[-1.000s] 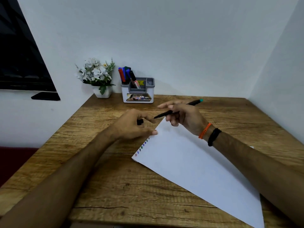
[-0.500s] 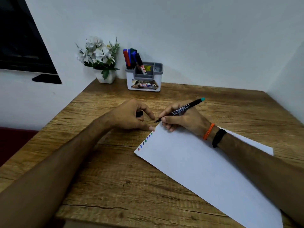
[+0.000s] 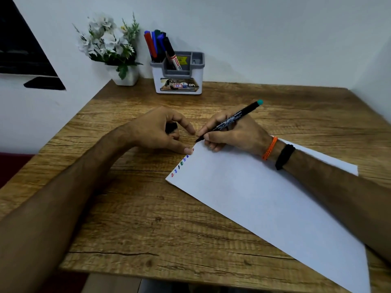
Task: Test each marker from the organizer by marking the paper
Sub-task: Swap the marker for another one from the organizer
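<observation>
Right hand (image 3: 232, 134): fingers clamped on a black marker (image 3: 229, 121), tip at the paper's (image 3: 264, 204) far corner.
Left hand (image 3: 156, 132): fingers curled around a dark cap (image 3: 171, 127), thumb at the paper's edge.
Organizer (image 3: 177, 76): beyond the paper on the desk (image 3: 131, 218), holding markers.

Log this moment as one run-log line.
right hand: grips marker | tip: at paper corner | left hand: holds cap
</observation>
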